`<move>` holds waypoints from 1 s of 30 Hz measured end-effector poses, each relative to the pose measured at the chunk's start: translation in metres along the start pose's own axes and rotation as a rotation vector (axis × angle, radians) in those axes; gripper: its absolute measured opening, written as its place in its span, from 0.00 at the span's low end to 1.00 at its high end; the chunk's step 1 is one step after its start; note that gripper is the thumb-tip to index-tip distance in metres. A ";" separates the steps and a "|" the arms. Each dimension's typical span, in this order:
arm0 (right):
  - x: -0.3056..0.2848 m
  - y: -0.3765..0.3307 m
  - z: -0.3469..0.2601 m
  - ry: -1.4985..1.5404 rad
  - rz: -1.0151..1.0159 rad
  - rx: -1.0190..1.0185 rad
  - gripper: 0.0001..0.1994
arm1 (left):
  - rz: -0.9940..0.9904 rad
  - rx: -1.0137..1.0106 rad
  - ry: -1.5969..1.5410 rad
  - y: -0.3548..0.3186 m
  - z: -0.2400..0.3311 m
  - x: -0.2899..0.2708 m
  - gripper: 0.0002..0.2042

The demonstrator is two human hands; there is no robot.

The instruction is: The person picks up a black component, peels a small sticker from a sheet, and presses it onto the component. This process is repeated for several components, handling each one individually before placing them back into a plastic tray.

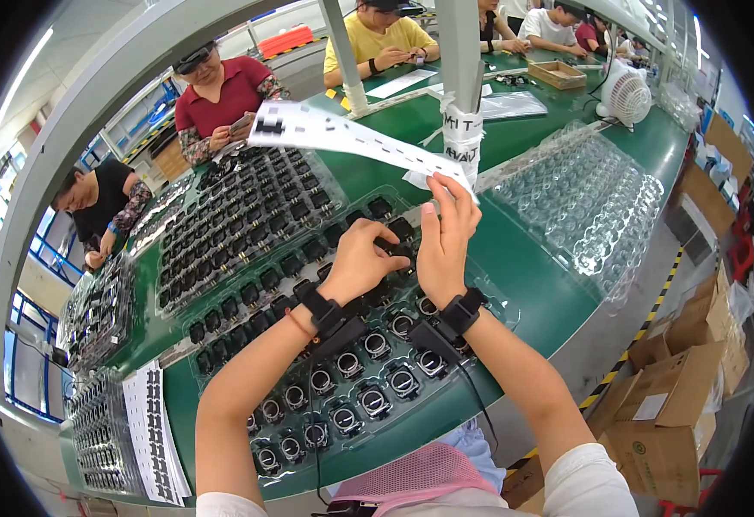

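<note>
My right hand [447, 228] is raised over the tray, gripping the near end of a long white adhesive sheet [351, 140] with small black pieces on it. The sheet stretches away to the upper left and rises off the table. Beside it, my left hand [361, 263] has thumb and forefinger bent around a black watch-like part [391, 250], partly hidden by the fingers. Underneath both hands lies a clear plastic tray [248, 358] with rows of these black parts. Those closest to me, such as a round-ringed watch case [372, 401], show silver rings. Both wrists wear black straps.
A second tray of black parts [243, 220] lies farther left. Stacked clear trays [579, 202] sit at the right, near a white fan [625, 93]. A wrapped post [461, 129] stands just beyond the sheet. More printed sheets [151, 431] lie at lower left. Co-workers sit opposite; cardboard boxes [665, 422] stand right.
</note>
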State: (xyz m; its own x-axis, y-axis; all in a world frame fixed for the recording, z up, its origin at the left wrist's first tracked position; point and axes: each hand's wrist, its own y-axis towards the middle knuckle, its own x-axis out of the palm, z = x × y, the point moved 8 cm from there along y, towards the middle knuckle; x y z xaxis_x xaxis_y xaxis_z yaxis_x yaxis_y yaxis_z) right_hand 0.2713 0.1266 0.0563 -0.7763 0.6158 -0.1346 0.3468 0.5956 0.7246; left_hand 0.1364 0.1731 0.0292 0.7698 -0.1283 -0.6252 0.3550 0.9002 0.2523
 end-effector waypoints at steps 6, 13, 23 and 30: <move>-0.007 0.002 0.002 0.058 0.026 0.029 0.17 | -0.109 0.144 0.475 0.001 0.013 0.022 0.19; -0.002 0.002 0.001 0.011 0.025 -0.054 0.16 | -0.091 -0.051 -0.690 0.000 -0.002 -0.033 0.39; 0.004 0.001 -0.013 0.027 -0.088 -0.136 0.08 | 0.352 -0.372 -1.024 -0.030 -0.076 -0.121 0.11; 0.002 -0.004 -0.033 -0.114 -0.110 -0.262 0.07 | 0.222 -0.424 -0.902 -0.061 -0.065 -0.077 0.08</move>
State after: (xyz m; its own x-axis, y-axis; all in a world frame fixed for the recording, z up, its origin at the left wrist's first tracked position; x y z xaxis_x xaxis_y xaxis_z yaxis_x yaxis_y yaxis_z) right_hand 0.2512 0.1088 0.0754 -0.7326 0.6178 -0.2857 0.1052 0.5175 0.8492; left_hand 0.0214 0.1554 0.0137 0.9702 -0.0481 0.2375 0.0730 0.9926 -0.0972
